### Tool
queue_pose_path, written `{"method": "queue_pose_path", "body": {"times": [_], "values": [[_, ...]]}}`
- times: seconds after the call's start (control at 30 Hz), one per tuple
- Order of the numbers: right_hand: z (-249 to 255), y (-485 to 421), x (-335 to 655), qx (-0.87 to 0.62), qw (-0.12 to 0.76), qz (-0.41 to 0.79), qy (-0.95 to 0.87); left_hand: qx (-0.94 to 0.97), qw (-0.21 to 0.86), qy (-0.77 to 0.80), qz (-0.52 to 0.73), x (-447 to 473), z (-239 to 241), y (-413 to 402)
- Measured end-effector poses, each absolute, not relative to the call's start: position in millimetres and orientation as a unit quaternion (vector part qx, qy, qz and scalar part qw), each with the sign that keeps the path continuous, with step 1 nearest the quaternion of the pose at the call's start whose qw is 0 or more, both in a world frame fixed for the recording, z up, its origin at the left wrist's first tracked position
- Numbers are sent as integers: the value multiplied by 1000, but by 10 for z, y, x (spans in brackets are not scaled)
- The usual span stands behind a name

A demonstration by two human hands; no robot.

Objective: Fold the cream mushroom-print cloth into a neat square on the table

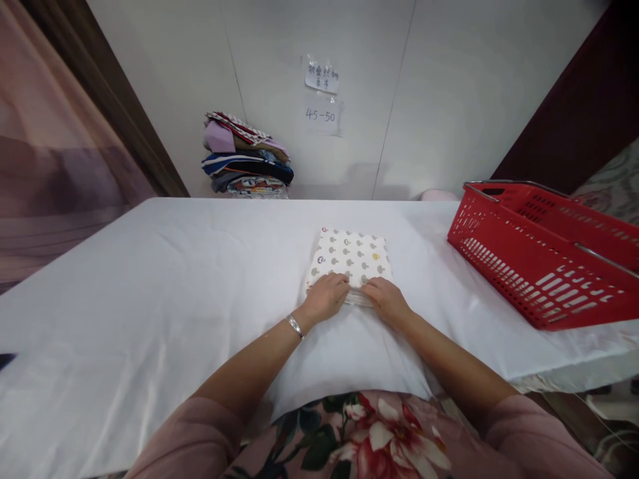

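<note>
A folded white cloth (352,256) printed with small grey and coloured shapes lies in the middle of the white-covered table (150,286). My left hand (327,296) grips its near left edge with fingers curled over the fold. My right hand (385,299) holds the near right edge the same way. The two hands almost touch each other. A silver bracelet sits on my left wrist.
A red plastic basket (544,263) with metal handles stands on the table's right side. A stack of folded clothes (244,156) rests against the white wall behind the table. Two paper notes (323,96) hang on the wall.
</note>
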State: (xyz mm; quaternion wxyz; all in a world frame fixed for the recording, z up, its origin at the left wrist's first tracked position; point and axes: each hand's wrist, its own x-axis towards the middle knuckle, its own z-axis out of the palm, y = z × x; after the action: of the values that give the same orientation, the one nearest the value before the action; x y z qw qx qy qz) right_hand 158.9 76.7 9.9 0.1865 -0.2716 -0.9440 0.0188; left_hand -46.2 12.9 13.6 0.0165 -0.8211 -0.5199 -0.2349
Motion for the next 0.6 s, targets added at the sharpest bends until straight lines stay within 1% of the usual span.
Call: {"method": "queue_pose_path", "body": {"times": [0.23, 0.43, 0.6], "values": [[133, 742, 1568, -295, 197, 27, -935, -818, 25, -534, -211, -407, 186, 176], [129, 738, 1560, -297, 185, 31, -936, -807, 32, -549, -214, -380, 181, 185], [174, 720, 1518, -307, 167, 9, -937, -805, 37, -552, -215, -374, 196, 169]]}}
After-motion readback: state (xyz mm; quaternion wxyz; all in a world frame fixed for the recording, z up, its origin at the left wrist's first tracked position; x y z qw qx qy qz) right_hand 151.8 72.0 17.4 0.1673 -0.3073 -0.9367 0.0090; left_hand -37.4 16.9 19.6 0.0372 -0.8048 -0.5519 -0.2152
